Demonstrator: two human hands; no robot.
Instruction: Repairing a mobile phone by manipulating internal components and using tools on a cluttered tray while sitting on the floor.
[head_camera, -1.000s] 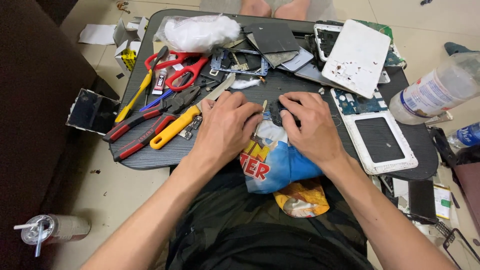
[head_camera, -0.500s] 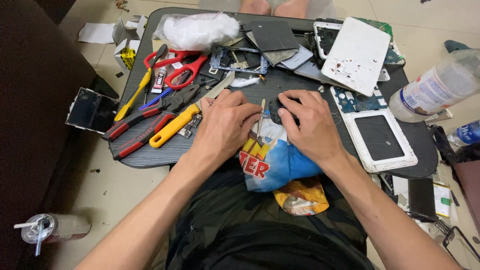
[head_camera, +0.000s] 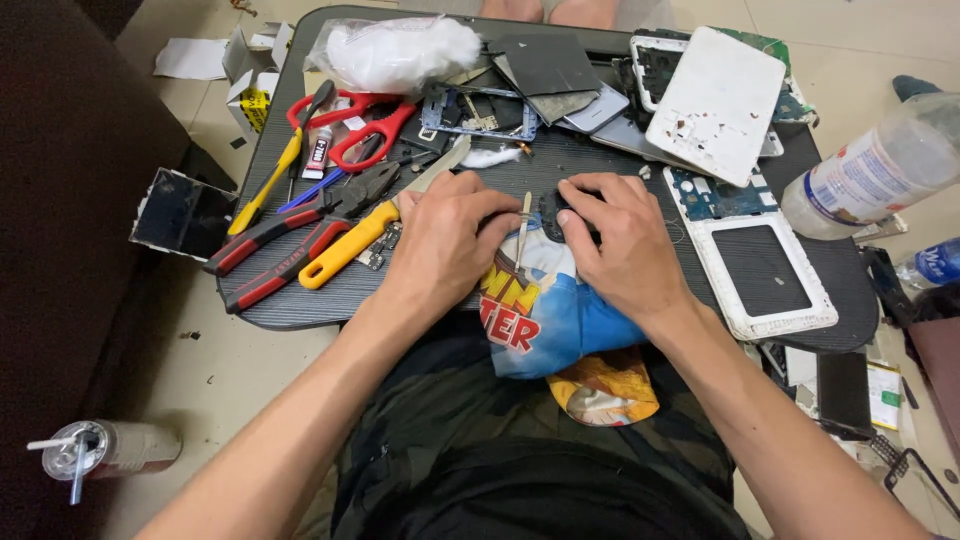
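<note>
Two hands: left hand (head_camera: 445, 240) pinches one slim tool (head_camera: 523, 232); right hand (head_camera: 620, 245), at 3 o'clock, clamps one dark part (head_camera: 553, 213). One red scissors (head_camera: 365, 122) at 10 o'clock.

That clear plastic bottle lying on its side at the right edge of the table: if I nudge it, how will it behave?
The bottle lies on its side, so it would probably roll rather than slide. It looks mostly empty and thin-walled, so it is likely light and may dent under a squeeze. It overhangs the table edge, so a push could well send it off.
</note>
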